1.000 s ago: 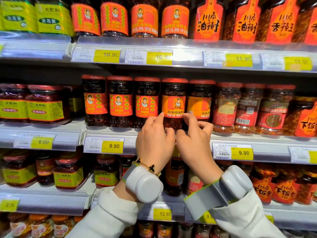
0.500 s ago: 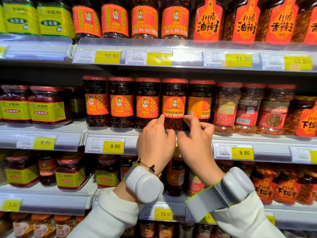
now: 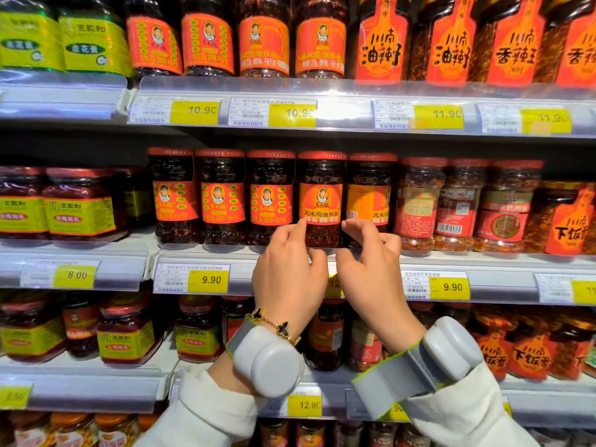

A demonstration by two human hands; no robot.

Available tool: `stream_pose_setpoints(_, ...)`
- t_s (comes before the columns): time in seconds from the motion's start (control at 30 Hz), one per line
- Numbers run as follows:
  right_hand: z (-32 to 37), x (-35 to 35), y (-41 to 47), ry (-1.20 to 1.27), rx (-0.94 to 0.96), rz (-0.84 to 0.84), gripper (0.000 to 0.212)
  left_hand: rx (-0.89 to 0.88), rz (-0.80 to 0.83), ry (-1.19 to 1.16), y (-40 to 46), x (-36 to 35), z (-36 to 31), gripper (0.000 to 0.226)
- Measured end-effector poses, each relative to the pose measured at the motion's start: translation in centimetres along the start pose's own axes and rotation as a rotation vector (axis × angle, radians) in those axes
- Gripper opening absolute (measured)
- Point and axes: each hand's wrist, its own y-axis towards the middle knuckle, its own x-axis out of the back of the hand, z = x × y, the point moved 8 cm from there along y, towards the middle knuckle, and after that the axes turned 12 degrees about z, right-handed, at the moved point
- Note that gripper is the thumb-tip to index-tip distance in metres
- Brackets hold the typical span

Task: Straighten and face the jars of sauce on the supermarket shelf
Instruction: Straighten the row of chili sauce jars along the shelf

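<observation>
A dark chili sauce jar with a red lid and an orange portrait label stands on the middle shelf, its label facing forward. My left hand pinches the jar's lower left side with forefinger and thumb. My right hand pinches its lower right side the same way. Three matching jars stand to the left, labels forward. The neighbouring jar on the right has its label turned sideways. Further right, several red-lidded jars show back labels and barcodes.
Shelves above and below are packed with jars, such as the upper row and the lower row. Clear price rails with yellow tags run along each shelf edge. Yellow-labelled jars fill the left bay.
The held jar has turned slightly, so its portrait now sits centred at the front. Both hands stay at its base, fingers shifted a little.
</observation>
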Motion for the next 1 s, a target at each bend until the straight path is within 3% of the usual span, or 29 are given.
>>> stream_pose_setpoints(0.1, 0.0, 1.5, -0.5, -0.049, 0.034, -0.112, 0.036, -0.07, -0.056, -0.04, -0.7, 0.5, -1.1, 0.045)
stream_pose_setpoints(0.23, -0.1, 3.1, -1.1, -0.134, 0.042, -0.224, 0.032, -0.156, 0.014, -0.094, -0.5, -0.5, -2.6, 0.046)
stream_pose_setpoints(0.63, -2.5, 2.9, 0.7, -0.254, -0.078, 0.007, 0.063, -0.204, 0.151, -0.158, 0.2, -3.6, -4.0, 0.051)
stream_pose_setpoints(1.0, -3.2, 3.8, 1.1, -0.061, -0.056, 0.02, 0.056, -0.038, 0.154, -0.2, 0.5, -4.8, -3.9, 0.05)
